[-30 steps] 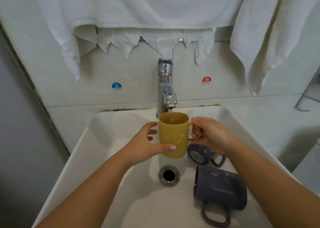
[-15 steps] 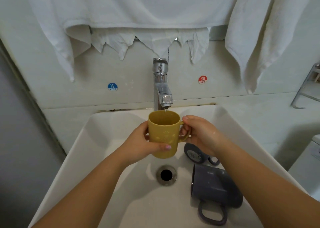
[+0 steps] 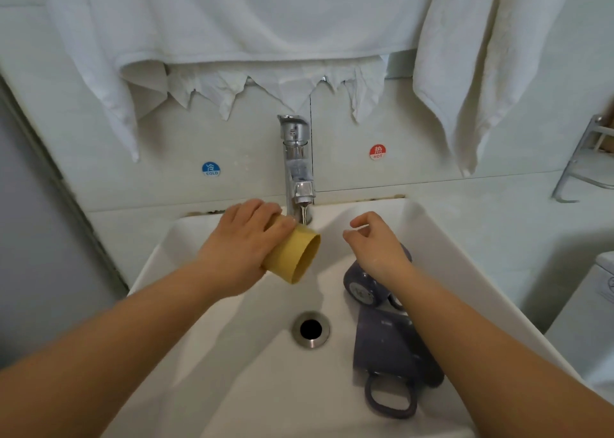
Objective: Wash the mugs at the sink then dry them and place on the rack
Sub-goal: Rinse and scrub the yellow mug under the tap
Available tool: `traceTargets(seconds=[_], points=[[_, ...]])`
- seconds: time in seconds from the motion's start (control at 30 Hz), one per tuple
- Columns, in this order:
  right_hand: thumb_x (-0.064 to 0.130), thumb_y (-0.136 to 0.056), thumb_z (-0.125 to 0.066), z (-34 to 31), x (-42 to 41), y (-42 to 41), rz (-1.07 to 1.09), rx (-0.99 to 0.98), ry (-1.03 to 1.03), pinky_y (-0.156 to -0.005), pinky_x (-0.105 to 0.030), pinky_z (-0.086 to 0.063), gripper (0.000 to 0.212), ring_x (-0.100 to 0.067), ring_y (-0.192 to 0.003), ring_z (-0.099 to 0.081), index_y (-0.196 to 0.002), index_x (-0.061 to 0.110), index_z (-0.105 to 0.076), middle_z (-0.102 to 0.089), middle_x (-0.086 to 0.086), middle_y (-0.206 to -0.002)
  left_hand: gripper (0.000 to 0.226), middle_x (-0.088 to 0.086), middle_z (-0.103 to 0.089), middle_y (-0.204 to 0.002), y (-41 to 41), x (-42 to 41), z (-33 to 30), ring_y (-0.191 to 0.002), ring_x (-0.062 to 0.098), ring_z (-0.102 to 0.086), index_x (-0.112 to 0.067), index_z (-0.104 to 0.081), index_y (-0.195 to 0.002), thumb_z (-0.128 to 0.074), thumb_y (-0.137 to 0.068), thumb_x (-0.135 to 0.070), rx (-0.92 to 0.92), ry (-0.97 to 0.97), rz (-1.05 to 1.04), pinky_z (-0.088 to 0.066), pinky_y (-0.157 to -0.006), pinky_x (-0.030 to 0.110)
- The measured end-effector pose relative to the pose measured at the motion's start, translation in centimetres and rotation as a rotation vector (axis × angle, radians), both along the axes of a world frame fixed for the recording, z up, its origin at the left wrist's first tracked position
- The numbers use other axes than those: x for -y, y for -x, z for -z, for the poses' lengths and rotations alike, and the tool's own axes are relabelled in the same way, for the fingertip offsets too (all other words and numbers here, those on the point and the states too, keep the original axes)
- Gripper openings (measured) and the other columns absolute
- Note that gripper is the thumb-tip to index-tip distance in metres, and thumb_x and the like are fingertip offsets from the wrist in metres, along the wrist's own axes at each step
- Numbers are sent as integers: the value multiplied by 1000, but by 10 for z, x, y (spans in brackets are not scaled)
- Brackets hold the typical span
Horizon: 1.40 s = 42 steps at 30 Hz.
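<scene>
My left hand point(image 3: 244, 243) wraps around the yellow mug point(image 3: 292, 254), fingers curled over its base end, and I hold it tipped on its side above the back of the sink point(image 3: 159, 254). Its long axis runs from upper left to lower right, with the open mouth pointing right and down toward the basin floor. The upper rim sits just under the tap point(image 3: 299, 168), where a thin stream of water point(image 3: 304, 213) falls beside the mug's top edge. My right hand point(image 3: 375, 244) holds nothing; its fingers hang loosely curled, apart from the yellow mug, with bare basin between the two.

The sink is smooth, glossy white, with sloping walls narrowing toward a round metal drain point(image 3: 311, 329) in the middle. The left half of the basin is bare white surface. On the right, two dark grey-blue mugs take up the floor: the farther grey mug point(image 3: 365, 284) lies on its side partly under my right wrist, and the nearer grey mug point(image 3: 385, 351) lies on its side with its loop handle toward me, close to the front right of the drain.

The tap is polished chrome, upright, fixed at the back rim against the pale wall. White towels point(image 3: 265, 22) of soft, crinkled cloth hang above it, their ragged lower edges ending just over the tap's top. A blue cold sticker point(image 3: 211, 169) and a red hot sticker point(image 3: 377, 152) flank the tap. A metal rack point(image 3: 584, 168) stands at the far right edge.
</scene>
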State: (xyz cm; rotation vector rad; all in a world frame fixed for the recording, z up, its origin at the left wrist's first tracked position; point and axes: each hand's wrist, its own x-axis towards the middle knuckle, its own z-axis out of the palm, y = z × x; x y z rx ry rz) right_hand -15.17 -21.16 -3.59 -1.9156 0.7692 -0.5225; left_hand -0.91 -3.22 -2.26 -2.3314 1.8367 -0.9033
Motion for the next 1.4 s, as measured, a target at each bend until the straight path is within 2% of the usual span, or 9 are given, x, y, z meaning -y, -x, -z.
traceTargets(seconds=[0.27, 0.47, 0.6, 0.77, 0.9, 1.0, 1.17, 1.3, 1.4], points=[[23, -97, -50, 7, -1, 1, -27, -14, 52, -61, -21, -43, 17, -8, -75, -51, -112, 25, -42, -49, 8, -86, 74, 13, -44, -126, -16, -14, -8, -118, 34, -42, -21, -45, -121, -73, -55, -5, 522, -82, 203, -29, -102, 50], [18, -95, -49, 7, -3, 0, -48, 20, 62, -60, -23, -43, 15, -11, -74, -52, -110, 21, -47, -53, 3, -90, 60, 12, -54, -123, -24, -35, -6, -119, 33, -44, -21, -48, -120, -58, -64, -3, 599, -76, 170, -30, -101, 47], [13, -94, -49, -3, -16, -12, -116, 42, 20, -72, -30, -49, 7, -19, -82, -57, -96, 18, -54, -56, 2, -90, 77, 12, -54, -125, -21, -50, -1, -119, 34, -44, -21, -47, -124, -70, -52, -4, 562, -65, 113, -29, -99, 48], [12, -96, -51, -25, -34, -38, -196, 119, -650, -68, -32, -54, 11, -19, -65, -60, -90, 7, -59, -59, -7, -74, 96, 10, -55, -125, -9, -59, 1, -115, 34, -46, -22, -48, -128, -90, -41, -15, 148, 69, -185, -39, -89, 49], [13, -99, -42, -27, -42, -59, -140, 136, -878, -35, -17, -39, 26, -8, -37, -44, -76, 10, -53, -47, 1, -46, 93, 2, -47, -137, 7, -62, 4, -125, 31, -44, -27, -38, -141, -83, -60, -28, -255, 170, -394, -39, -92, 45], [24, -99, -41, -27, -43, -61, -112, 55, -700, -35, -15, -16, 35, -9, -35, -25, -64, 18, -39, -31, 4, -45, 92, -6, -38, -144, 11, -64, 4, -130, 24, -35, -31, -27, -146, -78, -70, -37, -401, 200, -460, -37, -98, 39], [28, -97, -46, -29, -24, -49, -53, -112, -214, -53, -25, -30, 31, -15, -57, -39, -70, 13, -47, -45, -2, -68, 85, -10, -56, -117, 7, -59, 8, -108, 20, -54, -38, -42, -128, -83, -54, -47, -966, 376, -485, -52, -87, 44], [21, -95, -52, -38, -11, -35, -168, -184, 145, -85, -31, -42, 24, -21, -97, -53, -117, 12, -51, -53, -3, -106, 74, -5, -59, -107, 20, -46, -2, -93, 14, -58, -23, -49, -120, -87, -60, -44, -1604, 440, -533, -49, -76, 32], [23, -92, -53, -55, -11, -29, -144, -178, 259, -101, -46, -41, 42, -27, -109, -54, -132, 20, -40, -51, -5, -121, 75, 3, -65, -99, 26, -37, -14, -88, 18, -60, -19, -58, -105, -79, -50, -66, -1750, 261, -752, -44, -75, 30]])
